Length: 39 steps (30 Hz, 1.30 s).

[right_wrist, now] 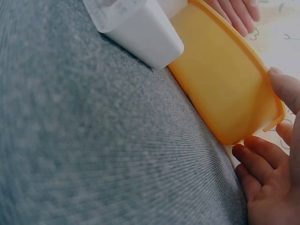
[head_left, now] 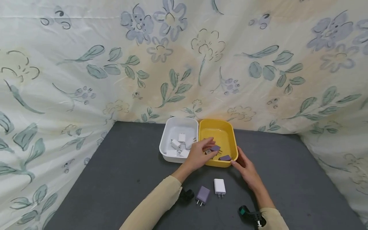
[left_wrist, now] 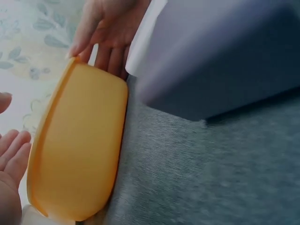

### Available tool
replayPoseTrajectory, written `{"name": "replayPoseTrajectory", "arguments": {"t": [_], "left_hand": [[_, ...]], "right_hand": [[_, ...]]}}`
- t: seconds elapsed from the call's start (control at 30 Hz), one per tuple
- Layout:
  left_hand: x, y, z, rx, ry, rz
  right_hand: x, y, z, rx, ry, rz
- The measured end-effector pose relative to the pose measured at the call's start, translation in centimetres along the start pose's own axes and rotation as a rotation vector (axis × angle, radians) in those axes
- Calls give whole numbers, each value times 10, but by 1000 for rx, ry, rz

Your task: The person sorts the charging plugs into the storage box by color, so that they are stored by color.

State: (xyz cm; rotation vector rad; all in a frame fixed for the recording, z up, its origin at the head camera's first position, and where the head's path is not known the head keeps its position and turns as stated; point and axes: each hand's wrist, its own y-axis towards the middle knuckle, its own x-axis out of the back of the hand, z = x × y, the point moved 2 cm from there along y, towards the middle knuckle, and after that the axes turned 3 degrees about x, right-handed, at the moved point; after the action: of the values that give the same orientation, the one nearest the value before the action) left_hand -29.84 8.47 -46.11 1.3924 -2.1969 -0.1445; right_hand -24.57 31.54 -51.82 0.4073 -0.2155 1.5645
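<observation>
My left hand (head_left: 198,155) is over the near left part of a yellow tray (head_left: 221,124), thumb and fingers apart. Just by its fingertips lies a purple plug charger (head_left: 215,148) inside the tray; a second purple charger (head_left: 225,158) rests against the near wall. The left wrist view shows the left hand (left_wrist: 11,171) with no object visible between thumb and fingers. At the tray's near right corner, my right hand (head_left: 247,169) holds the tray, thumb on the rim and fingers along the outer side (right_wrist: 262,159).
A white tray (head_left: 169,123) with several white chargers (head_left: 181,138) stands against the yellow one's left side. In front, a purple charger (head_left: 203,195) and a white charger (head_left: 219,186) lie on the dark grey table (head_left: 115,179). Flowered cloth (head_left: 172,89) hangs behind and at both sides.
</observation>
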Motion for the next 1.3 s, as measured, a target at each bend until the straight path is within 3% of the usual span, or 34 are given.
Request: {"name": "replayPoseTrajectory", "arguments": {"t": [0.33,0.53,0.8,0.97,1.07,1.2,1.3], "left_hand": [[-3,-16,-2,21,-70,18],[1,-29,-6,-36,-27,37],[2,-45,-11,-111,-74,86],[7,-52,-26,-88,-125,116],[7,-57,-24,-69,-144,144],[2,-63,-10,-84,-122,173],[2,-69,-11,-106,-121,191]], "right_hand": [[-1,-1,-1,-3,-19,-8],[-4,1,-2,17,-4,-6],[-2,0,1,36,10,0],[0,-2,2,34,10,-4],[-1,-2,2,38,18,3],[-2,-2,2,36,18,5],[-2,-2,3,35,13,3]]}}
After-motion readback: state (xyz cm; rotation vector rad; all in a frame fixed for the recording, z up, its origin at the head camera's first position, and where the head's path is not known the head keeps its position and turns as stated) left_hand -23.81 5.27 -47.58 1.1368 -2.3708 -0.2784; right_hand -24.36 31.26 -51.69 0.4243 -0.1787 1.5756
